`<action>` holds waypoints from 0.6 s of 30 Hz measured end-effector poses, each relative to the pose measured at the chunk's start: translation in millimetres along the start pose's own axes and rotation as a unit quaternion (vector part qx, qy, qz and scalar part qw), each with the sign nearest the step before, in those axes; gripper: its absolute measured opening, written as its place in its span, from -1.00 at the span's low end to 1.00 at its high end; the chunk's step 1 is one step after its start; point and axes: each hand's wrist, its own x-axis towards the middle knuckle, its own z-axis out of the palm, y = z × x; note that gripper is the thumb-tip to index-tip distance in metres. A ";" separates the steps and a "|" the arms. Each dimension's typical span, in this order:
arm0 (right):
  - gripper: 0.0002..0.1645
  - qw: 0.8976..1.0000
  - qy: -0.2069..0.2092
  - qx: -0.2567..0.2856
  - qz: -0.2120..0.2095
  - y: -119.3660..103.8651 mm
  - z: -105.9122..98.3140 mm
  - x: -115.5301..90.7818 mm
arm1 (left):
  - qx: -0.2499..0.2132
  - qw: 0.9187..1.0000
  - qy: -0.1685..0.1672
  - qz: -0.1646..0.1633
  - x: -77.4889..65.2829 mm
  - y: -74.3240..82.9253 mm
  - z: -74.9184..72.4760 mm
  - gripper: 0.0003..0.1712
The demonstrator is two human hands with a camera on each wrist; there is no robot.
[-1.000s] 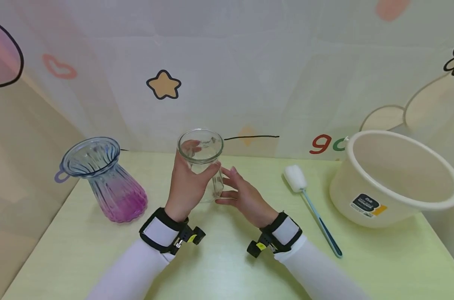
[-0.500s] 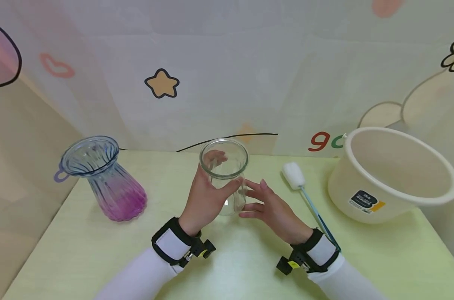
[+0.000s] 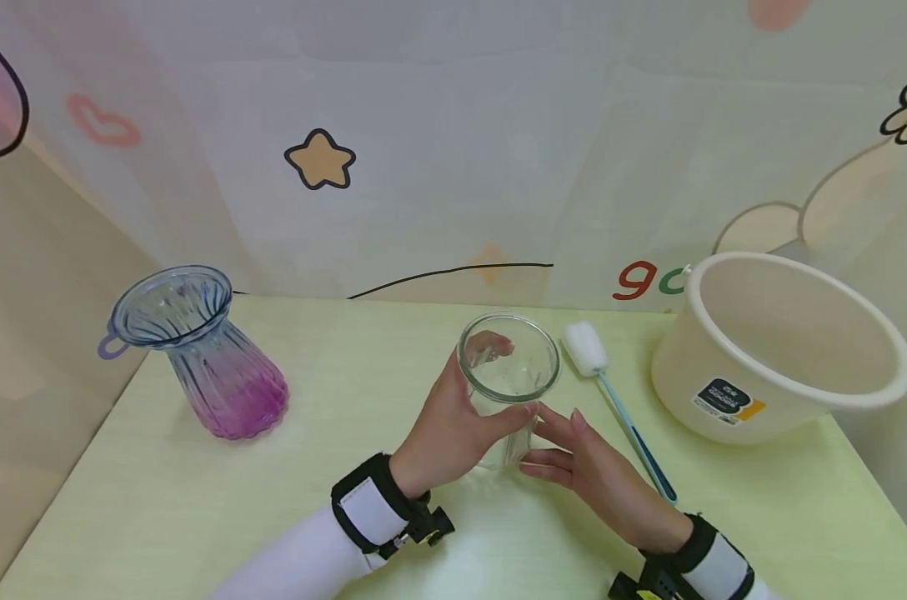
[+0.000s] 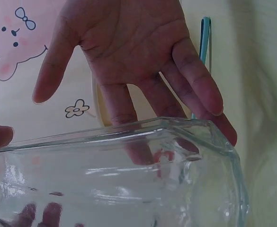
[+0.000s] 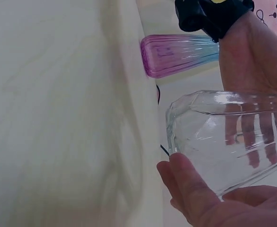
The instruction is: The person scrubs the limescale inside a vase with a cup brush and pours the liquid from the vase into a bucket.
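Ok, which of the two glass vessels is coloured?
The ribbed vase at left in the head view, blue at its rim and pink below; the jar that the left hand grips is clear.

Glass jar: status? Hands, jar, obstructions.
Left hand gripping glass jar. Right hand at its side, fingers extended. Jar mouth up. Possible obstruction: brush on table, just right of jar.

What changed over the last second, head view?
The clear, round-rimmed glass vessel moved right and nearer the person, gripped by the left hand; the right hand travelled with it. Nothing newly taken or let go. Unmoved: blue-to-pink ribbed glass vase, white-headed brush with blue handle, cream plastic bucket.
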 end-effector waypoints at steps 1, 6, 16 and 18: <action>-0.12 1.000 -0.001 -0.003 -0.001 2.2 -0.6 -3.9 | -0.001 1.000 -0.008 0.002 -0.3 -1.0 2.4 -0.31; -0.15 1.000 -0.008 -0.006 0.004 10.9 -1.5 -17.3 | -0.009 0.999 -0.040 0.005 -2.3 -7.9 11.3 -0.30; -0.21 1.000 0.002 -0.012 0.017 27.9 2.1 -28.6 | -0.016 0.998 -0.065 -0.004 -5.3 -17.3 18.0 -0.27; -0.21 1.000 0.002 -0.009 0.018 30.0 2.9 -29.1 | -0.016 0.998 -0.067 -0.004 -5.8 -19.2 18.2 -0.29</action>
